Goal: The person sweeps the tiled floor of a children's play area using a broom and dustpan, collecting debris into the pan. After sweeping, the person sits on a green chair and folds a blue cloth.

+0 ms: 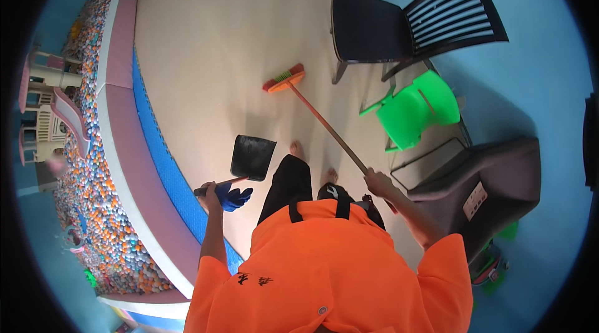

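My right hand (379,183) is wrapped round the long handle of a broom (331,130). Its orange head (285,79), with red and yellow-green bristles, is out ahead on the beige floor. In my left hand (211,194) is the short handle of a black dustpan (252,157), its pan stretching forward and right of the hand. Blue gloves (233,197) hang beside the same hand, apparently held along with the handle; the fingers' exact hold is partly hidden. The pan looks low over the floor, but whether it touches I cannot tell.
A padded pink-and-white wall (115,139) and blue matting (156,146) run along the left, with a ball pit (93,164) behind. On the right stand a dark slatted chair (371,27), a green child's chair (415,111) and a dark brown chair (499,171) near the blue wall.
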Tool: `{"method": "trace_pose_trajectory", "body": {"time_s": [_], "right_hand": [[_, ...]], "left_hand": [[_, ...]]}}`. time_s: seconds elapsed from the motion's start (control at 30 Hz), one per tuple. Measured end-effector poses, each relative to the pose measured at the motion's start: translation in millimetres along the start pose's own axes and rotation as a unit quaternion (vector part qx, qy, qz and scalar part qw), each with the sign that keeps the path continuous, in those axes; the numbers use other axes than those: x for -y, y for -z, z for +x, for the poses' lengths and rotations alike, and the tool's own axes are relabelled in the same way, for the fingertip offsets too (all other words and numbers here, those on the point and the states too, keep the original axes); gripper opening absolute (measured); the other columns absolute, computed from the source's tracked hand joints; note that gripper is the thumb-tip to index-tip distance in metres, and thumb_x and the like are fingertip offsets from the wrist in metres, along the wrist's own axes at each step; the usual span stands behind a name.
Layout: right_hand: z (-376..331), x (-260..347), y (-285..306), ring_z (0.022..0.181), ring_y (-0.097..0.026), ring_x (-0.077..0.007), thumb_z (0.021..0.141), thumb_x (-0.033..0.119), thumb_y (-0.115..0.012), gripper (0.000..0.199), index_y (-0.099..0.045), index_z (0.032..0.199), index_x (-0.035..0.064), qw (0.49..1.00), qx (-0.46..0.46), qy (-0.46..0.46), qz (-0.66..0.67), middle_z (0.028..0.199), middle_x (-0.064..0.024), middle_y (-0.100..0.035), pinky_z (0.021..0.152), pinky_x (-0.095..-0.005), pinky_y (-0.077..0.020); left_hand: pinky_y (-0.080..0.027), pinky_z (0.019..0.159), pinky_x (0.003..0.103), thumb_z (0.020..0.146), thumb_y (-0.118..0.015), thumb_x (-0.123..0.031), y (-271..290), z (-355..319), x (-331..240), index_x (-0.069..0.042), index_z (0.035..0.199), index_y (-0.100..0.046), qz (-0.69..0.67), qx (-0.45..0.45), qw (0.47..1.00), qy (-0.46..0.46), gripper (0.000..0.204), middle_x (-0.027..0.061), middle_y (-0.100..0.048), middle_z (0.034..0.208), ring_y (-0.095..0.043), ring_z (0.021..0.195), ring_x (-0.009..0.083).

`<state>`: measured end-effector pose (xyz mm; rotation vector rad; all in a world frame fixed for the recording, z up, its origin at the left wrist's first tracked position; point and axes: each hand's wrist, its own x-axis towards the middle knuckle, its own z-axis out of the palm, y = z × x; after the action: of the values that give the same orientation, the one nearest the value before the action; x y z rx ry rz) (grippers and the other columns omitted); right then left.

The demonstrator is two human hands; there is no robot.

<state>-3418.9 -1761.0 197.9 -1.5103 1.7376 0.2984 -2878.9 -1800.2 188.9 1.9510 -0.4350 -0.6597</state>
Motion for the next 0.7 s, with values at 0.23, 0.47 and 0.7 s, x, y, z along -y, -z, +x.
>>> {"method": "trace_pose_trajectory", "body": {"time_s": [0.23,0.47,0.7], "right_hand": [[169,80,143,0.079,-0.063,-0.0404,0.089,0.028,-0.049,0.029,-0.048,0.099,0.0009,0.998,-0.034,-0.018,-0.058,0.084,-0.0229,-0.063,0.069,-0.0487,-0.0507],[286,120,272,0.055,-0.062,-0.0363,0.091,0.027,-0.047,0.028,-0.051,0.092,-0.0005,0.998,-0.062,-0.014,-0.02,0.065,-0.0204,-0.061,0.056,-0.0474,-0.0506],[358,191,422,0.049,-0.062,-0.0265,0.088,0.022,-0.05,0.027,-0.053,0.085,-0.0045,0.999,-0.04,-0.028,0.002,0.061,-0.0156,-0.059,0.045,-0.0364,-0.0504]], "left_hand": [[-0.05,0.072,0.032,0.065,-0.071,-0.009,-107,88,-39,-0.004,0.072,-0.067,0.098,-0.039,0.994,0.022,0.01,0.0078,-0.065,0.075,-0.061,0.07,0.0187],[-0.047,0.078,0.031,0.069,-0.069,-0.009,-210,168,-76,-0.006,0.074,-0.065,0.028,0.041,0.997,0.053,0.007,0.006,-0.064,0.078,-0.06,0.082,0.0167],[-0.048,0.072,0.03,0.075,-0.072,-0.018,-312,207,-138,-0.006,0.076,-0.067,0.021,0.038,0.999,0.01,0.013,0.0046,-0.064,0.074,-0.06,0.072,0.0158]]}}
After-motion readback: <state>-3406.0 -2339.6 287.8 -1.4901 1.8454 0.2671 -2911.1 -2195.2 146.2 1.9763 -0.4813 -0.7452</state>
